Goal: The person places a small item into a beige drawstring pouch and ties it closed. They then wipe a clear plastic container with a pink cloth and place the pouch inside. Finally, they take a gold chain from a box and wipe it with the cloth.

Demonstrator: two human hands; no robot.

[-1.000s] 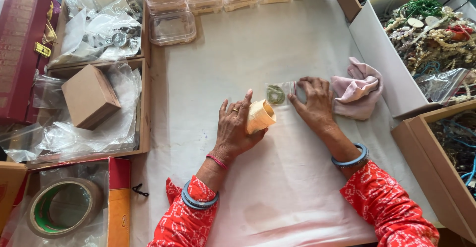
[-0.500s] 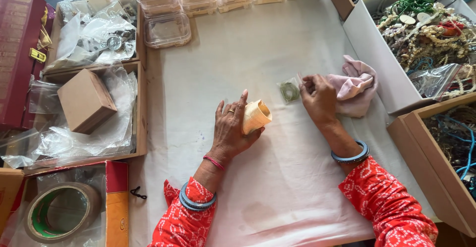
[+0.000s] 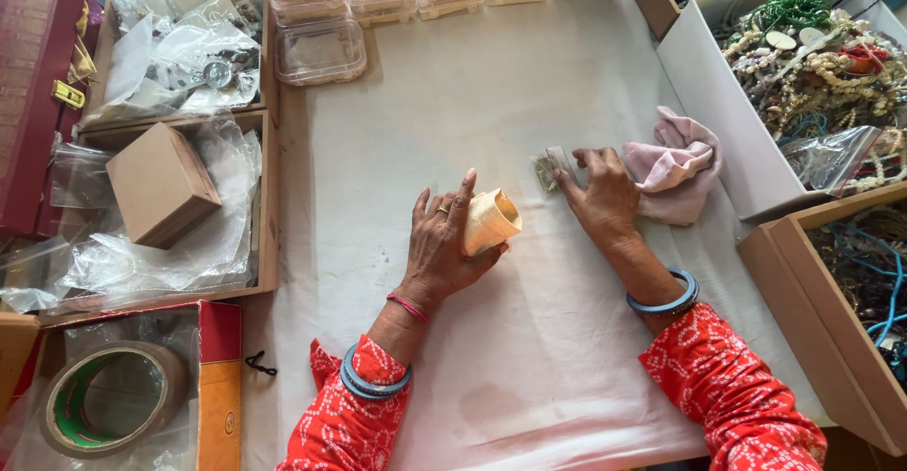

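The left hand (image 3: 444, 249) is curled around a cream paper cone (image 3: 491, 221) on the tabletop (image 3: 529, 358), nothing in it yet, while the right hand (image 3: 605, 192) presses flat on a small clear packet (image 3: 548, 171) beside a pink cloth (image 3: 675, 164).

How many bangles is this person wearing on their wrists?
3 show. A blue bangle and a thin red bangle sit on the left wrist; another blue bangle sits on the right wrist. The sleeves may hide more.
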